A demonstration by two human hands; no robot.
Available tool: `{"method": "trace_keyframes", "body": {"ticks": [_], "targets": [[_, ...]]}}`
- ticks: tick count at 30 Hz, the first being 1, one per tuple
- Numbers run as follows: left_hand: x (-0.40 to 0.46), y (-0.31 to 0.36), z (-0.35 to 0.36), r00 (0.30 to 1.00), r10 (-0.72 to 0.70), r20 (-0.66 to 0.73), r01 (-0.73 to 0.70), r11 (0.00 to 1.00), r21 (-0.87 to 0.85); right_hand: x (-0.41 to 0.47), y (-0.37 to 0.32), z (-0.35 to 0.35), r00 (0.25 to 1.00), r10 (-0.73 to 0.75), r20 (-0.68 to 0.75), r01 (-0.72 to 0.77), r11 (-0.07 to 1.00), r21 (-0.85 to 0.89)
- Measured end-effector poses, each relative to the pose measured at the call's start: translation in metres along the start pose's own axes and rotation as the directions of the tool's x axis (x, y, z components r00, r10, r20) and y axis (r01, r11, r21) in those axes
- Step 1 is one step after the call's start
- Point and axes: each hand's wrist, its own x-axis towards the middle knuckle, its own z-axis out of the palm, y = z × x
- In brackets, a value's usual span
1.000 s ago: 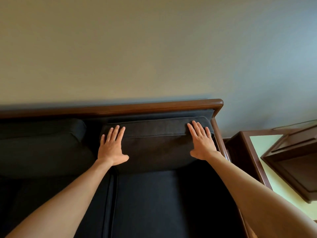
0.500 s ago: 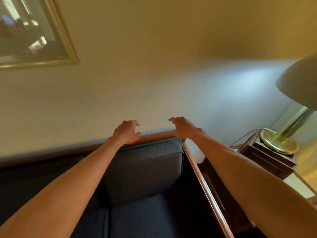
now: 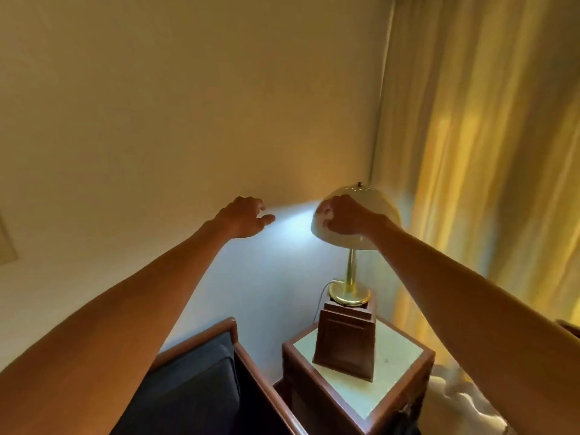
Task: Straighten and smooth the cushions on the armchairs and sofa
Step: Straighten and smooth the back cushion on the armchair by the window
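Note:
Only the right end of the dark blue sofa cushion (image 3: 201, 384) shows at the bottom, inside the sofa's brown wooden frame (image 3: 219, 329). Both my arms are stretched out and raised well above it. My left hand (image 3: 243, 219) hangs in the air before the wall, fingers loosely curled, holding nothing. My right hand (image 3: 348, 219) is also loosely curled and empty, seen in front of the lamp shade; whether it touches the shade I cannot tell.
A wooden side table (image 3: 405, 350) with a pale top stands right of the sofa. On it sit a dark wooden box (image 3: 345, 343) and a brass lamp (image 3: 350, 290) with a cream dome shade (image 3: 370, 199). Yellow curtains (image 3: 486, 152) hang at right.
My hands left the back cushion's top edge and rose into the air. The view swung up and to the right, so the sofa dropped to the bottom and the lamp came into view.

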Motion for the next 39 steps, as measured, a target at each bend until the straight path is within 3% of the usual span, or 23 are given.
{"method": "trace_keyframes", "body": {"ticks": [9,15,20,24,30,35,39], "targets": [[0.041,0.299,0.078,0.929,0.362,0.073,-0.358,0.931,-0.066,-0.194,0.245,-0.108,0.926,0.373,-0.061,-0.378,0.917,-0.125],[0.042,0.516,0.154,0.810,0.566,0.153,-0.526,0.817,-0.235,-0.334,0.405,-0.166,0.790,0.605,-0.101,-0.613,0.771,-0.173],[0.047,0.635,0.204,0.725,0.660,0.195,-0.600,0.745,-0.292,-0.405,0.488,-0.177,0.712,0.694,-0.108,-0.702,0.699,-0.135],[0.059,0.698,0.246,0.665,0.722,0.191,-0.657,0.687,-0.311,-0.429,0.553,-0.167,0.663,0.741,-0.109,-0.748,0.659,-0.074],[0.105,0.752,0.341,0.670,0.711,0.212,-0.629,0.696,-0.345,-0.418,0.657,-0.117,0.643,0.763,-0.060,-0.765,0.643,-0.023],[0.137,0.754,0.461,0.725,0.622,0.295,-0.514,0.774,-0.369,-0.407,0.726,-0.012,0.622,0.775,0.113,-0.782,0.620,0.056],[0.134,0.727,0.561,0.760,0.489,0.428,-0.379,0.868,-0.320,-0.418,0.749,0.098,0.568,0.779,0.266,-0.823,0.542,0.170]]}}
